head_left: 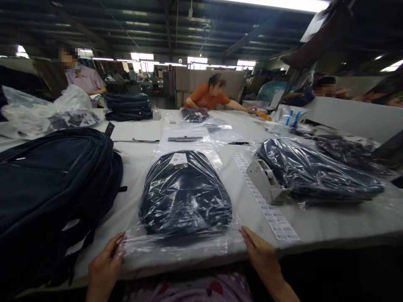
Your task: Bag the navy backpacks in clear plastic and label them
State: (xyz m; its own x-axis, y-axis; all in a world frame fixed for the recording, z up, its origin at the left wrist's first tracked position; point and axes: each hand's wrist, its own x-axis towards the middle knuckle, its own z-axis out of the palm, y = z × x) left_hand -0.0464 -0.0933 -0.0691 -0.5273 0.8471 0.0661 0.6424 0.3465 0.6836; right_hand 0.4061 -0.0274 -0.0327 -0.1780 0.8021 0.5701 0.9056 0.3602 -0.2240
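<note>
**Left hand (107, 261) and right hand (260, 251) held a clear plastic bag (141, 243) by its near end**

Left thumb and fingers pinched the film at one near corner; right fingers, pressed together, appeared to pinch the opposite one. Inside, the tagged navy backpack (185, 195) lay flat, midway between the hands. Bagging looked done for this one, but the near end lay loose, seemingly not yet closed. Beside the left hand, a bare navy backpack (52, 167) had no wrapping.

On the white-covered table (317, 224), a sheet of printed labels (264, 199) ran beside what looked like a tape dispenser (262, 180), near a plastic-wrapped bag (321, 172). Beyond, a co-worker in orange (206, 97) reached across, beneath a dark, beamed factory roof (119, 25).
</note>
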